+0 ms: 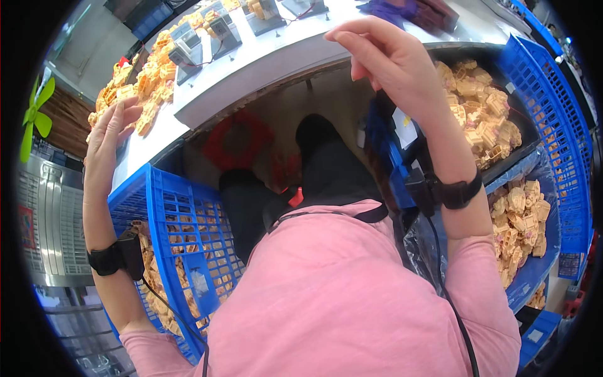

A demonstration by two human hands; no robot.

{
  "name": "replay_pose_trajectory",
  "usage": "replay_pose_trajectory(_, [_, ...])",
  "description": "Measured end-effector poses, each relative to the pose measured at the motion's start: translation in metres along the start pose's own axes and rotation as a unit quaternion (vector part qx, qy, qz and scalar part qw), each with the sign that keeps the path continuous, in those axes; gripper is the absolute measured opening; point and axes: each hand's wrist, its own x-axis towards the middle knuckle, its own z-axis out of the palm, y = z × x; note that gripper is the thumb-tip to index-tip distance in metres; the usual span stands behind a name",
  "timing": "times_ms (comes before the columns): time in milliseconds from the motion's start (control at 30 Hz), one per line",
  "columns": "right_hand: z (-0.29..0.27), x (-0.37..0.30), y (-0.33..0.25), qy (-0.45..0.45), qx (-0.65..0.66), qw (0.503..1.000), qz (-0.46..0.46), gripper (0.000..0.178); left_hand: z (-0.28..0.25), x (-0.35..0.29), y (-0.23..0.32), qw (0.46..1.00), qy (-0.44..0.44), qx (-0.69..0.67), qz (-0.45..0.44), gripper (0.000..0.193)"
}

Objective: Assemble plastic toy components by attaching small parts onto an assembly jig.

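Note:
At the left edge of the table, my left hand [108, 135] reaches to a heap of yellow-orange moulded plastic parts [154, 78]. Its fingers are stretched out beside the nearest pieces, and no part shows clearly in them. My right hand [392, 60] is raised over the front edge of the white table [251, 66]. Thumb and forefinger come together at the tips while the other fingers curl below; whether something small is between them cannot be made out. Small grey metal fixtures [223, 31] with thin wires stand on the table between the hands.
A blue basket [149, 188] holding yellow parts stands by my left forearm. To the right are a black tray of parts [480, 116], a blue bin [549, 251] with more, and tall blue crates [546, 100]. A green fan [39, 113] is at the far left.

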Motion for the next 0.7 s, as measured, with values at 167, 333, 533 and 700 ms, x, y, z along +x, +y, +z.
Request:
replay_pose_trajectory(167, [0.017,0.029,0.011,-0.004,-0.040,0.997,-0.067,0.029,-0.017,-0.016,-0.011,0.999,0.025,0.015,-0.013,0.043])
replay_pose_trajectory(333, [0.043,0.057,0.012,-0.030,-0.028,0.998,-0.057,0.030,-0.026,-0.040,-0.027,0.998,0.026,-0.011,-0.059,0.042])
replay_pose_trajectory(533, [0.080,0.081,0.019,-0.023,-0.043,0.996,-0.076,0.021,-0.020,-0.063,-0.047,0.992,0.034,-0.075,-0.095,0.037])
replay_pose_trajectory(700, [0.095,0.103,0.038,-0.025,-0.107,0.989,-0.094,0.012,0.007,-0.047,-0.043,0.986,-0.009,-0.117,-0.116,0.029])
